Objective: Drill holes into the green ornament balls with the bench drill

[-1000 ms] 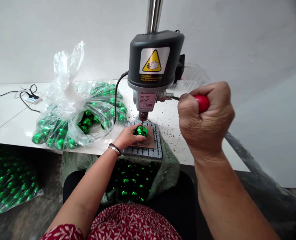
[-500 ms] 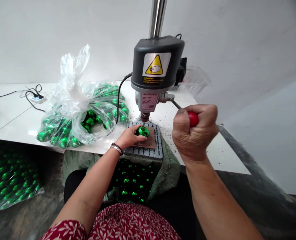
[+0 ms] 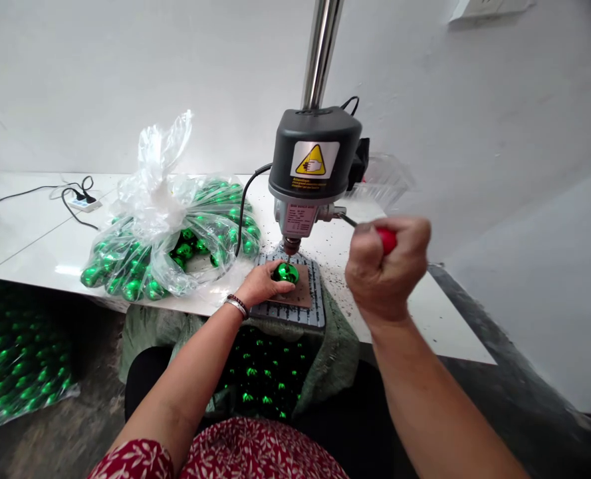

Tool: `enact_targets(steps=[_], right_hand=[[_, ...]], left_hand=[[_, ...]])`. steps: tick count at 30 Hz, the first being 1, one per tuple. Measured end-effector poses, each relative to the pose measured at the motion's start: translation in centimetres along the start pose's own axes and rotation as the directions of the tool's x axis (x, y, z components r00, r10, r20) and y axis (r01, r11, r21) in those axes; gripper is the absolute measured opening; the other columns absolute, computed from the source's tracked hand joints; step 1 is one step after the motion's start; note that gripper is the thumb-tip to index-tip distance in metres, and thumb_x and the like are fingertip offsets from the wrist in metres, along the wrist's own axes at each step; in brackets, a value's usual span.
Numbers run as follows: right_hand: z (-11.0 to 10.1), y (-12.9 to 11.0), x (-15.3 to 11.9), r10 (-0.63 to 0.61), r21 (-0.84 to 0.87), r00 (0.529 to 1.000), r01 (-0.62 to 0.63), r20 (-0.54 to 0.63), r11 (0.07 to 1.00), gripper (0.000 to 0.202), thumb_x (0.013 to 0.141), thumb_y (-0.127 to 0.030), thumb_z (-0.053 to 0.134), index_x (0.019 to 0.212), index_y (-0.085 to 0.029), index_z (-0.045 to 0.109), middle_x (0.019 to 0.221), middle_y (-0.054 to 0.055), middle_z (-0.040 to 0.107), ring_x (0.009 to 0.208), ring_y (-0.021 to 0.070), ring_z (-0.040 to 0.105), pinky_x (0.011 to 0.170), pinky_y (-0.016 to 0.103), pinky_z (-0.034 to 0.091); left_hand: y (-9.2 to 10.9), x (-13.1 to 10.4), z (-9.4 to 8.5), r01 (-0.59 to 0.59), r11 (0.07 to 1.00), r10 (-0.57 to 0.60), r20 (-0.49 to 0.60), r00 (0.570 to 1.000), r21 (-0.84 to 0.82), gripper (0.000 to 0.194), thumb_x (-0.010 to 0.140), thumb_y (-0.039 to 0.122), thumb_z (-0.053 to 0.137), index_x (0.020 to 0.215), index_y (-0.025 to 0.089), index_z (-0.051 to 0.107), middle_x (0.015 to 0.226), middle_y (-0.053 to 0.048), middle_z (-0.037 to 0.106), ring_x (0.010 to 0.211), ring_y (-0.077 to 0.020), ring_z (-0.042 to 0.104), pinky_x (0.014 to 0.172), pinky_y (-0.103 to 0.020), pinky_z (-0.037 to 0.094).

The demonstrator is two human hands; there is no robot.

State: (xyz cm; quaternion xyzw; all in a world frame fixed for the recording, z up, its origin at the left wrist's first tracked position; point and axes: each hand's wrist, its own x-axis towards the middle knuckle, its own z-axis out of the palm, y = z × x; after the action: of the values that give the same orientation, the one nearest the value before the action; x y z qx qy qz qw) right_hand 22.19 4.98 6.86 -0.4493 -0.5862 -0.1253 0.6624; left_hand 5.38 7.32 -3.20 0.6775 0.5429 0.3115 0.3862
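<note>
Thumb and fingers of my left hand (image 3: 264,286) grip a shiny green ball (image 3: 288,273) on a brown board (image 3: 301,293). The board lies on the slotted grey base (image 3: 316,307) of a small bench drill (image 3: 315,156). Right above the ball is the drill chuck (image 3: 292,246), its thin bit pointing down at the ball's top; I cannot tell whether it has entered. My right hand (image 3: 387,269) is wrapped round the red knob (image 3: 387,241) of the drill's feed lever (image 3: 348,218).
Left of the drill, a knotted clear bag (image 3: 160,213) of green balls sits on the white table (image 3: 26,246). A power strip (image 3: 84,202) with cords lies behind it. Below are an open sack (image 3: 265,372) and another bag (image 3: 20,352) of balls. Dark shavings surround the base.
The whole view has shifted, so the drill and table appear lower. My left hand still holds the ball under the bit, and my right hand stays on the lever knob.
</note>
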Motion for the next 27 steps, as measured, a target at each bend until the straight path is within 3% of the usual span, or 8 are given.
enact_targets(steps=[6, 11, 14, 16, 18, 21, 23, 27], right_hand=[[1.0, -2.1, 7.5, 0.316, -0.118, 0.920, -0.296, 0.231, 0.948, 0.017, 0.082, -0.022, 0.052, 0.073, -0.015, 0.041, 0.061, -0.007, 0.039, 0.057, 0.0022, 0.031, 0.059, 0.018, 0.029], [1.3, -2.3, 7.5, 0.333, -0.142, 0.922, -0.309, 0.199, 0.940, 0.017, 0.083, -0.020, 0.052, 0.072, -0.015, 0.040, 0.062, -0.007, 0.038, 0.060, 0.0023, 0.031, 0.064, 0.020, 0.030], [1.5, -2.0, 7.1, 0.333, -0.159, 0.925, -0.307, 0.181, 0.938, 0.014, 0.083, -0.020, 0.050, 0.072, -0.015, 0.042, 0.062, -0.007, 0.040, 0.060, 0.0030, 0.032, 0.065, 0.023, 0.031], [1.7, -1.8, 7.1, 0.338, -0.190, 0.926, -0.306, 0.170, 0.933, 0.013, 0.084, -0.022, 0.049, 0.074, -0.015, 0.045, 0.065, -0.005, 0.044, 0.062, 0.0039, 0.036, 0.066, 0.025, 0.031], [1.7, -1.7, 7.1, 0.341, -0.217, 0.927, -0.305, 0.155, 0.927, 0.013, 0.085, -0.024, 0.048, 0.077, -0.015, 0.047, 0.068, -0.004, 0.047, 0.064, 0.0047, 0.039, 0.066, 0.026, 0.031], [1.8, -1.5, 7.1, 0.328, -0.220, 0.935, -0.295, 0.133, 0.930, 0.012, 0.085, -0.024, 0.048, 0.078, -0.015, 0.050, 0.068, -0.003, 0.049, 0.064, 0.0053, 0.041, 0.065, 0.027, 0.031], [1.8, -1.3, 7.0, 0.288, -0.193, 0.951, -0.264, 0.113, 0.945, 0.012, 0.084, -0.025, 0.048, 0.077, -0.015, 0.051, 0.067, -0.004, 0.049, 0.063, 0.0051, 0.041, 0.064, 0.027, 0.032], [1.9, -1.0, 6.8, 0.217, -0.137, 0.973, -0.205, 0.077, 0.969, 0.013, 0.082, -0.025, 0.049, 0.073, -0.016, 0.050, 0.063, -0.004, 0.047, 0.059, 0.0039, 0.039, 0.059, 0.025, 0.033]], left_hand=[[0.3, -2.4, -0.6, -0.011, 0.999, 0.009, -0.044, 0.999, -0.053, 0.056, 0.067, 0.028, 0.073, 0.120, 0.018, 0.061, 0.096, -0.001, 0.068, 0.089, -0.0179, 0.061, 0.083, -0.028, 0.047], [0.5, -6.8, -3.2, -0.102, 0.993, 0.097, 0.086, 0.992, 0.057, 0.058, 0.067, 0.027, 0.073, 0.123, 0.020, 0.060, 0.109, -0.005, 0.067, 0.097, -0.0205, 0.060, 0.089, -0.032, 0.047], [0.7, -8.9, -5.2, -0.064, 0.990, 0.039, 0.195, 0.980, 0.123, 0.071, 0.066, 0.035, 0.077, 0.132, 0.020, 0.055, 0.110, -0.006, 0.068, 0.082, -0.0175, 0.061, 0.075, -0.029, 0.050], [0.5, -9.2, -6.6, -0.009, 0.983, -0.016, 0.130, 0.991, 0.186, 0.069, 0.070, 0.039, 0.073, 0.133, 0.019, 0.054, 0.109, -0.007, 0.069, 0.073, -0.0157, 0.060, 0.069, -0.028, 0.050], [0.0, -8.3, -8.3, 0.082, 0.958, -0.060, -0.090, 0.994, 0.275, 0.047, 0.081, 0.034, 0.061, 0.125, 0.017, 0.060, 0.110, -0.009, 0.070, 0.081, -0.0172, 0.063, 0.078, -0.029, 0.050], [-1.4, -5.3, -10.8, 0.325, 0.845, -0.144, -0.405, 0.903, 0.425, 0.036, 0.086, 0.014, 0.043, 0.113, 0.014, 0.068, 0.117, -0.012, 0.068, 0.108, -0.0213, 0.061, 0.098, -0.030, 0.043], [-2.6, -2.9, -12.1, 0.432, 0.769, -0.237, -0.417, 0.877, 0.472, 0.036, 0.084, 0.009, 0.043, 0.108, 0.010, 0.069, 0.116, -0.016, 0.068, 0.112, -0.0256, 0.060, 0.099, -0.033, 0.042], [-4.6, 0.4, -12.5, 0.436, 0.775, -0.314, -0.320, 0.894, 0.458, 0.028, 0.076, 0.017, 0.060, 0.101, 0.010, 0.071, 0.104, -0.016, 0.072, 0.099, -0.0280, 0.065, 0.086, -0.032, 0.049]])
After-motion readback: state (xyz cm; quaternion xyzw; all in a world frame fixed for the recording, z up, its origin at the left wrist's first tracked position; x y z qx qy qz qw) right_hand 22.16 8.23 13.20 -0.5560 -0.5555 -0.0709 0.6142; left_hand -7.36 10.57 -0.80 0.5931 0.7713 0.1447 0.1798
